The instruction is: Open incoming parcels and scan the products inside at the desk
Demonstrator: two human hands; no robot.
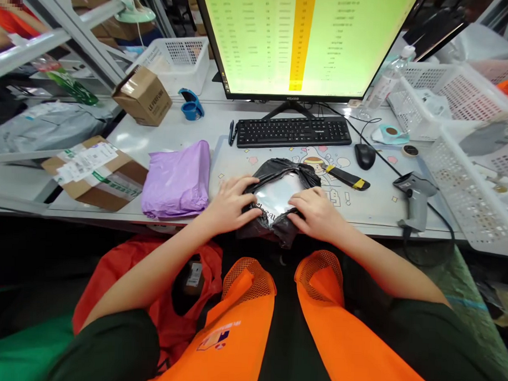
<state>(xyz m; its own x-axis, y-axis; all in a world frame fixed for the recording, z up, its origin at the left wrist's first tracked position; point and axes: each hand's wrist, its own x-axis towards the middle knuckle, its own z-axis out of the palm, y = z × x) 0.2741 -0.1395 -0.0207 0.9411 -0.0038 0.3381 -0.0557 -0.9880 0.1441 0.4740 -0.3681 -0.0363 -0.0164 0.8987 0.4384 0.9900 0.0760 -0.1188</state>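
A black plastic mailing bag (265, 170) lies torn open at the table's front edge. Inside it shows a shiny silvery package (278, 194) with dark lettering. My left hand (233, 205) grips the bag's torn left edge, fingers curled over it. On the other side my right hand (315, 214) holds the right edge, its fingertips touching the silvery package. The bag's underside and the rest of the package are hidden. Just behind my right hand lies a black and yellow utility knife (346, 177). A purple parcel (177, 179) sits left of my left hand.
A keyboard (293, 132) and mouse (365, 156) lie below the monitor (304, 48). Cardboard boxes (146, 98) stand at the left. On the right are a barcode scanner (416, 201) with its cable and white baskets (478, 204). A red bag (122, 269) hangs below the table.
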